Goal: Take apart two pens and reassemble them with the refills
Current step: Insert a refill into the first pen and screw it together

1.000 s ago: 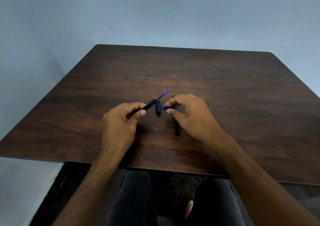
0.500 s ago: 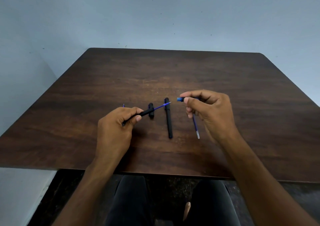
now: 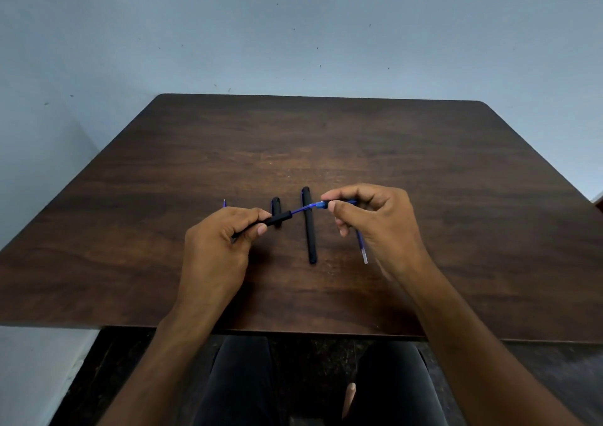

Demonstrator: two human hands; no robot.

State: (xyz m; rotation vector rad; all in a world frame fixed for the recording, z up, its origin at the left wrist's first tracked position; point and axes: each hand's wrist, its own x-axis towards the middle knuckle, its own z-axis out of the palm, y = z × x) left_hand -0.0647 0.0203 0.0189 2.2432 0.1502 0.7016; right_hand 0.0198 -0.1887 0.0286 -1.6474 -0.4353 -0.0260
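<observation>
The left hand (image 3: 215, 246) is gripping a black pen barrel (image 3: 275, 219) between curled fingers and thumb, holding it above the dark wooden table (image 3: 456, 197) with its open end pointing up and to the right. A thin blue refill (image 3: 301, 210) is sticking out of that open end and running toward the right hand (image 3: 375, 226). The right hand is pinching a small blue tip piece (image 3: 321, 204) between thumb and forefinger, and this piece is sitting right at the far end of the refill; whether the two are touching is hard to tell. The other fingers of the right hand are curling inward over a second refill (image 3: 361, 246), which is slanting down beneath the palm, its pale end showing just beside the wrist; I cannot tell whether the hand is holding it or it is lying on the table. Between the two hands a long black pen body (image 3: 310, 236) is lying on the table, running away from the person, and the blue refill is crossing over its far part. Just left of it a short black cap (image 3: 276, 204) is lying parallel, partly behind the held barrel. A tiny blue point (image 3: 224, 203) is showing above the left hand's knuckles, too small to identify. The person's dark-trousered legs (image 3: 241, 383) are showing below the table's near edge.
</observation>
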